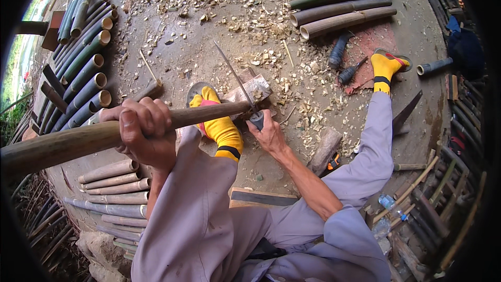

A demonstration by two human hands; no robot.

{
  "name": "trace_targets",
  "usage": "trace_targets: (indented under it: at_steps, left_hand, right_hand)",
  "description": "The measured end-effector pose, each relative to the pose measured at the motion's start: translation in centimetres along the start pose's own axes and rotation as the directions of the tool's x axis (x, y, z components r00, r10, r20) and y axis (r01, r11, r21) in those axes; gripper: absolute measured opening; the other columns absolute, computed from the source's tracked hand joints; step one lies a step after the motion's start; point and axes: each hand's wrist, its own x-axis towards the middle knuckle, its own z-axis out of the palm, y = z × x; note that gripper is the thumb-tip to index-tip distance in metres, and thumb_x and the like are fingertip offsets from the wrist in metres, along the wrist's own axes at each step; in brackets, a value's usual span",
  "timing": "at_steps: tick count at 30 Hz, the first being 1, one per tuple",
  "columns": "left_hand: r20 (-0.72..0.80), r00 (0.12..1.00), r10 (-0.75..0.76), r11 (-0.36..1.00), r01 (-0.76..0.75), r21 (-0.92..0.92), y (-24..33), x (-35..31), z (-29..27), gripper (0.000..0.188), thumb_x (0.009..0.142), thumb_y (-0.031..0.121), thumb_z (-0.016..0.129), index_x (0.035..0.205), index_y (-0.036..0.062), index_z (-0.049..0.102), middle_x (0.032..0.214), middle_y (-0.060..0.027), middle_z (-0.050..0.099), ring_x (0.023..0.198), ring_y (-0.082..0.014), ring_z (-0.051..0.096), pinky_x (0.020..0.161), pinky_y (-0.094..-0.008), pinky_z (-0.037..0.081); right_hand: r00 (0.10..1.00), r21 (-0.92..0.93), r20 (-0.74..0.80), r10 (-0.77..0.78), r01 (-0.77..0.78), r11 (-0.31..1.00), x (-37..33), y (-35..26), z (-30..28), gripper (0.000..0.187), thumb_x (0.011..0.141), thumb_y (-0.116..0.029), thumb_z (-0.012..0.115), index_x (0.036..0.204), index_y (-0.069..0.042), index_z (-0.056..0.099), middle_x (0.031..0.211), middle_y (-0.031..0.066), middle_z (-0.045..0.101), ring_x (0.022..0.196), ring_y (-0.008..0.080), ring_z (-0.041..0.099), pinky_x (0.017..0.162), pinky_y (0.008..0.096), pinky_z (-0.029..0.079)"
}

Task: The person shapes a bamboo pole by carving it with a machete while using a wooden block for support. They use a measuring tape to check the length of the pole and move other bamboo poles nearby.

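A long brown bamboo pole (209,115) runs from the left edge toward the middle. My left hand (143,128) is closed round it, thumb uppermost. My right hand (269,133) grips the dark handle (256,120) of a tool with a long, thin blade (233,70), a saw or a knife; I cannot tell which. The blade crosses the pole's far end and points away to the upper left. Just beyond that end lies a wooden block (255,89), beside my yellow-socked left foot (222,125).
Cut bamboo lengths lie stacked at the left (86,86), lower left (115,183) and upper right (342,10). Wood chips (229,10) litter the floor. Dark-handled tools (340,49) rest on a red sheet (373,42). A broad dark blade (407,109) stands beyond my right leg.
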Motion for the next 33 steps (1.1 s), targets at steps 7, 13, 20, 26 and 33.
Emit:
trace_targets:
  at_steps: [7,13,20,26,33]
  left_hand:
    - [0.04,0.999,-0.022,0.999,0.024,-0.043,0.3,0.1,-1.5,0.011,0.091,0.014,0.046,0.083,0.0112,0.039,0.058,-0.0005,0.035,0.041,-0.0076,0.029,0.038,-0.0239,0.032]
    - [0.117,0.993,-0.027,0.999,0.031,-0.032,0.2,-0.3,-1.2,0.011,0.09,0.016,0.048,0.086,0.0105,0.039,0.059,-0.0011,0.037,0.041,-0.0085,0.031,0.039,-0.0246,0.034]
    - [0.256,0.966,0.027,0.998,-0.012,-0.059,0.0,0.3,-1.4,0.016,0.083,0.014,0.05,0.094,0.0055,0.043,0.062,-0.0041,0.041,0.046,-0.0121,0.037,0.044,-0.0273,0.037]
    - [-0.091,0.987,0.129,0.989,-0.122,0.084,1.6,1.8,-0.8,0.007,0.087,0.008,0.052,0.092,0.0057,0.048,0.069,-0.0031,0.042,0.058,-0.0119,0.045,0.047,-0.0252,0.041]
    - [-0.168,0.964,0.207,0.969,-0.178,0.173,0.7,1.3,-1.0,0.006,0.087,0.007,0.051,0.086,0.0093,0.046,0.066,-0.0005,0.039,0.053,-0.0096,0.041,0.042,-0.0216,0.038]
  right_hand:
    - [0.989,0.088,-0.104,-0.101,0.11,0.99,-0.8,-3.4,-0.8,0.043,0.083,-0.033,0.066,0.103,-0.001,0.045,0.075,0.0179,0.064,0.072,0.0317,0.067,0.058,0.0386,0.052]
    - [0.992,0.01,0.057,0.109,-0.11,0.994,0.6,-0.3,-0.7,0.044,0.083,-0.033,0.065,0.104,0.0,0.046,0.077,0.0159,0.065,0.071,0.0294,0.067,0.058,0.0377,0.052]
    - [0.998,-0.042,-0.004,-0.066,0.065,0.997,1.0,-0.3,-0.2,0.044,0.083,-0.033,0.066,0.101,0.001,0.044,0.077,0.0196,0.065,0.07,0.0382,0.066,0.056,0.0424,0.052]
    - [0.997,0.027,0.007,0.083,-0.083,0.996,0.1,-1.3,-0.9,0.044,0.082,-0.03,0.068,0.107,-0.001,0.046,0.079,0.019,0.065,0.073,0.0322,0.067,0.06,0.0387,0.052]
    - [0.974,0.074,-0.177,-0.14,0.155,0.985,0.3,-1.8,-0.2,0.041,0.083,-0.028,0.067,0.101,0.001,0.044,0.073,0.0188,0.063,0.07,0.0345,0.066,0.057,0.04,0.053]
